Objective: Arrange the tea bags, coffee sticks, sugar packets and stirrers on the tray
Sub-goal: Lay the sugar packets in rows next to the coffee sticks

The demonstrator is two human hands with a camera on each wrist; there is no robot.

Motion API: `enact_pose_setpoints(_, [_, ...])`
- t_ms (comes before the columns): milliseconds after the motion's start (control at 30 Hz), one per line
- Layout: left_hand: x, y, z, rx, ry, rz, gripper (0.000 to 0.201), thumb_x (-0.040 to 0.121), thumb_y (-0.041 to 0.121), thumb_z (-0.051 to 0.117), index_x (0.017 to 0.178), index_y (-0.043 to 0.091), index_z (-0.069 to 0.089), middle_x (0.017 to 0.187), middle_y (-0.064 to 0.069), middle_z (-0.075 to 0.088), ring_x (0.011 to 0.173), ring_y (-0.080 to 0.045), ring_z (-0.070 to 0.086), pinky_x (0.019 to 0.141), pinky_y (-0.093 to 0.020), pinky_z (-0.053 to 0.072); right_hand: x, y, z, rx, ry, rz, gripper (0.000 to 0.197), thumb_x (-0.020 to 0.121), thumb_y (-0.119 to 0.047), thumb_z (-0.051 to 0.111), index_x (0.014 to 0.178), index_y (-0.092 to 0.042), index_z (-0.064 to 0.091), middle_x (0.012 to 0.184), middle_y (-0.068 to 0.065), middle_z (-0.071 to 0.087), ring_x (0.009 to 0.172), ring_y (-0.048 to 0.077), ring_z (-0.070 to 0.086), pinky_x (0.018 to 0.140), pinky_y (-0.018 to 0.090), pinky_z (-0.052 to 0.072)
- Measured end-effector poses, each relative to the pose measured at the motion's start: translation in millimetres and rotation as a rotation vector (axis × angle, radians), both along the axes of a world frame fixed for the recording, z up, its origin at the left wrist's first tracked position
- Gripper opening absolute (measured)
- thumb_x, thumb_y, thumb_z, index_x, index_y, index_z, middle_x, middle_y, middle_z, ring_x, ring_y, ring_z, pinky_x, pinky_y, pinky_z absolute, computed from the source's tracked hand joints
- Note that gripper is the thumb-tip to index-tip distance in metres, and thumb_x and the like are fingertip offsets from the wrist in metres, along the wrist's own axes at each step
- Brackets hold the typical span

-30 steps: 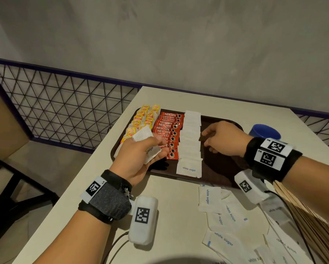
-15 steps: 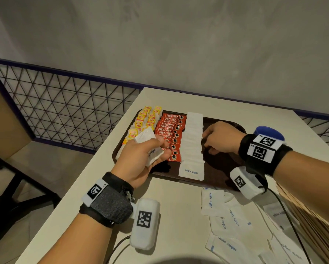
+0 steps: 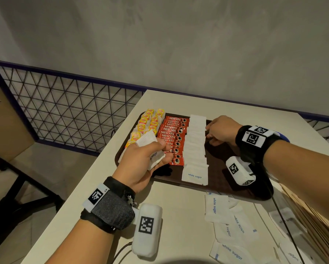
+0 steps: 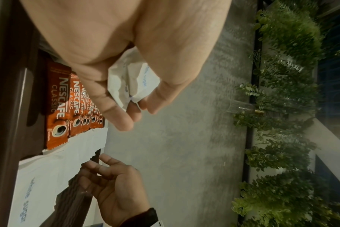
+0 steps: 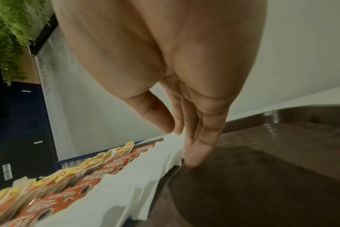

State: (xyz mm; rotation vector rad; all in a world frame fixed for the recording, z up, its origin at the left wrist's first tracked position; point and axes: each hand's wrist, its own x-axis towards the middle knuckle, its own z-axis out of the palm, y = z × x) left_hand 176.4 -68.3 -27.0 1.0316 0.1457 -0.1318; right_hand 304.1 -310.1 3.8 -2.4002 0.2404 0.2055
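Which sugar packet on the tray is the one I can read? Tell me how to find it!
Find the dark brown plastic tray on the pale table. Its third column, right of the red coffee sticks, is a row of overlapping white paper sugar packets. The front white packet, nearest the person, alone lies fully uncovered, showing blue "white sugar" lettering.
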Motion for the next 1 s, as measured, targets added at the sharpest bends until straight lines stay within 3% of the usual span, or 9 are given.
enact_pose_setpoints(200, [1.3, 1.9, -1.0, 0.004, -0.003, 0.000, 0.003, 0.095, 0.002, 0.066, 0.098, 0.003, 0.067, 0.087, -0.013, 0.070, 0.079, -0.023, 0.072, 0.084, -0.039, 0.063, -7.7, 4.0, 4.2, 0.046, 0.017, -0.023, 0.026, 0.097, -0.005, 0.055, 0.114, 0.010, 0.067, 0.099, 0.025, 0.076, 0.076, 0.030, 0.074, 0.082, 0.046, 0.065])
enact_pose_setpoints(300, [1.1, 0.9, -1.0, 0.008, -0.002, -0.002, 0.003, 0.095, 0.003, 0.066, 0.098, 0.003, 0.067, 0.086, -0.013, 0.071, 0.079, -0.023, 0.072, 0.081, -0.038, 0.063, -19.8, 4.3, 6.0, 0.013, 0.060, 0.003, 0.022, 0.099, -0.003, 0.050, 0.109, 0.006, 0.068, 0.093, 0.016, 0.078, 0.083, 0.030, 0.076, 0.088, 0.046, 0.063])
enact_pose_setpoints(433, [1.1, 0.2, -1.5, 0.013, 0.002, 0.004, 0.006, 0.095, 0.003, 0.067, 0.100, 0.003, 0.067, 0.086, -0.013, 0.071, 0.078, -0.023, 0.072, 0.079, -0.036, 0.064, -35.9, 7.4, 9.3, -0.008, 0.069, 0.037, 0.024, 0.099, -0.001, 0.050, 0.112, 0.007, 0.068, 0.095, 0.016, 0.079, 0.086, 0.032, 0.077, 0.087, 0.046, 0.063])
enact_pose_setpoints(533, [0.3, -1.1, -0.9, 0.018, 0.002, 0.002, 0.003, 0.095, 0.003, 0.067, 0.097, 0.004, 0.068, 0.085, -0.013, 0.071, 0.078, -0.024, 0.072, 0.081, -0.038, 0.064, -45.2, 10.4, 11.0, -0.019, 0.147, 0.077, 0.027, 0.100, 0.002, 0.045, 0.114, 0.007, 0.067, 0.086, 0.007, 0.080, 0.090, 0.030, 0.078, 0.092, 0.046, 0.061])
enact_pose_setpoints(633, [0.3, -0.2, -0.5, 0.026, 0.002, 0.009, 0.003, 0.095, 0.003, 0.067, 0.097, 0.003, 0.068, 0.087, -0.014, 0.071, 0.079, -0.026, 0.072, 0.080, -0.038, 0.064, -51.8, 12.1, 10.4, 0.005, 0.138, 0.086, 0.026, 0.101, 0.001, 0.044, 0.115, 0.003, 0.065, 0.079, 0.003, 0.079, 0.085, 0.026, 0.077, 0.089, 0.041, 0.063])
enact_pose_setpoints(833, [-0.9, -1.7, 0.0, 0.018, 0.009, 0.004, 0.009, 0.095, 0.002, 0.066, 0.104, 0.002, 0.067, 0.086, -0.013, 0.072, 0.079, -0.024, 0.072, 0.078, -0.037, 0.064, -49.4, 5.2, 6.4, -0.016, 0.029, 0.066, 0.024, 0.097, -0.003, 0.053, 0.114, 0.005, 0.068, 0.102, 0.022, 0.076, 0.072, 0.023, 0.071, 0.075, 0.040, 0.064])
enact_pose_setpoints(933, [-0.9, -1.0, 0.3, 0.018, 0.008, 0.002, 0.011, 0.095, 0.003, 0.066, 0.106, 0.002, 0.067, 0.088, -0.014, 0.072, 0.080, -0.026, 0.072, 0.078, -0.037, 0.064, -51.5, 8.3, 9.4, 0.036, 0.067, 0.059, 0.020, 0.101, -0.005, 0.054, 0.115, -0.004, 0.067, 0.093, 0.008, 0.077, 0.075, 0.019, 0.075, 0.070, 0.029, 0.063])
enact_pose_setpoints(1000, [-0.9, -0.9, 0.9, 0.015, 0.008, 0.004, 0.009, 0.095, 0.002, 0.066, 0.104, 0.003, 0.067, 0.088, -0.013, 0.072, 0.079, -0.025, 0.072, 0.079, -0.037, 0.064, -53.7, 11.0, 11.6, 0.037, 0.092, 0.075, 0.020, 0.101, -0.003, 0.054, 0.117, -0.004, 0.066, 0.090, 0.004, 0.077, 0.081, 0.019, 0.076, 0.077, 0.030, 0.063])
